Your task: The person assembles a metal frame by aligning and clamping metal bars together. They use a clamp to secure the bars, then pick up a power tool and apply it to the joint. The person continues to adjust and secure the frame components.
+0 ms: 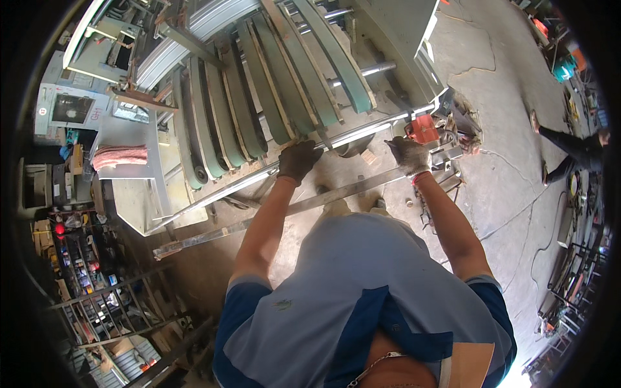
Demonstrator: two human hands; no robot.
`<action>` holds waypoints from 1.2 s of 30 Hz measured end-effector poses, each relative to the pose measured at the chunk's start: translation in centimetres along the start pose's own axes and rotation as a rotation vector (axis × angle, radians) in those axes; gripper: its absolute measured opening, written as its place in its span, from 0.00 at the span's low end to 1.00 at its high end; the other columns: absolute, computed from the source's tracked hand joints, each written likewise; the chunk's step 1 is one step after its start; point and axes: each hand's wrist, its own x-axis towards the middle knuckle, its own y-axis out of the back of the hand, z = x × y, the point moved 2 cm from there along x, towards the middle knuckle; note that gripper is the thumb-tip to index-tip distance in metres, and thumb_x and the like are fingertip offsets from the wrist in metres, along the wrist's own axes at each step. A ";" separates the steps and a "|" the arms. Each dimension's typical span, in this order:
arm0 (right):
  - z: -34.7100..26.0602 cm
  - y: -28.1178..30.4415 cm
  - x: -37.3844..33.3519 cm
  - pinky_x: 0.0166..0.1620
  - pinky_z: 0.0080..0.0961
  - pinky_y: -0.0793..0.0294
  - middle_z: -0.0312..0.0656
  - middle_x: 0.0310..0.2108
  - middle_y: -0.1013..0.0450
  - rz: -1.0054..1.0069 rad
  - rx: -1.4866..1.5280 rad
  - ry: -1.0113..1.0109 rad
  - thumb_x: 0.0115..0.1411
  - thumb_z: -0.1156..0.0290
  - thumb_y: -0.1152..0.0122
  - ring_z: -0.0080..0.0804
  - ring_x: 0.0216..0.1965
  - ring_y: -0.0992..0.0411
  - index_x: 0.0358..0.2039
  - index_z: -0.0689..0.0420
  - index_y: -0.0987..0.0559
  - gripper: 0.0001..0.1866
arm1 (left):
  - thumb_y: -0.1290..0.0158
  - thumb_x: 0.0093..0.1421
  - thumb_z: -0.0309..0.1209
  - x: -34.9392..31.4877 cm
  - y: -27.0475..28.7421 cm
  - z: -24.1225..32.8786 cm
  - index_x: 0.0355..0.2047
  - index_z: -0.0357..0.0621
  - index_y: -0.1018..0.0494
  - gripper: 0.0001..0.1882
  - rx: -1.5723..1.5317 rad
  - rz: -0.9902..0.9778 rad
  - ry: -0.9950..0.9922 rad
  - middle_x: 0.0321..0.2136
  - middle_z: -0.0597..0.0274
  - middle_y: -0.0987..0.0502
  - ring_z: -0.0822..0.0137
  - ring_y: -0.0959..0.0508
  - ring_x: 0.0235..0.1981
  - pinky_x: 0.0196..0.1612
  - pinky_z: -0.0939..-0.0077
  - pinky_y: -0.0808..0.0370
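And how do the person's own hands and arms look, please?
The left hand wears a dark glove. The right glove is dark in front, whitish behind, with a red band below. Short sleeves are dark blue with grey-blue hems; the forearms are bare.

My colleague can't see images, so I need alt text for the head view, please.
A gloved person reaches to a machine with a row of green belts: left hand by the belt ends, right hand beside a red object. A long metal bar crosses beneath the forearms; another person is at the far right.
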 end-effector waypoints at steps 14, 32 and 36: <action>1.6 -0.8 1.5 0.38 0.46 0.25 0.47 0.30 0.22 -0.222 0.053 -0.212 0.69 0.48 0.56 0.50 0.35 0.22 0.35 0.54 0.22 0.23 | 0.52 0.65 0.40 -5.6 -0.3 -10.4 0.38 0.49 0.30 0.09 0.030 0.001 -0.131 0.30 0.50 0.21 0.47 0.19 0.33 0.35 0.52 0.24; 1.4 -6.2 4.9 0.20 0.25 0.36 0.37 0.24 0.27 0.046 0.948 -0.758 0.69 0.58 0.55 0.24 0.18 0.34 0.37 0.56 0.23 0.17 | 0.57 0.64 0.60 -5.4 -0.7 -10.6 0.33 0.49 0.25 0.27 0.075 -0.127 0.040 0.32 0.53 0.20 0.48 0.19 0.35 0.37 0.51 0.24; -0.1 -5.3 5.4 0.18 0.22 0.41 0.34 0.20 0.30 -0.009 1.432 -1.076 0.67 0.51 0.51 0.20 0.16 0.39 0.32 0.52 0.24 0.18 | 0.64 0.65 0.64 -4.9 0.7 -10.2 0.39 0.46 0.23 0.35 0.064 -0.289 0.161 0.34 0.48 0.18 0.48 0.18 0.40 0.44 0.54 0.23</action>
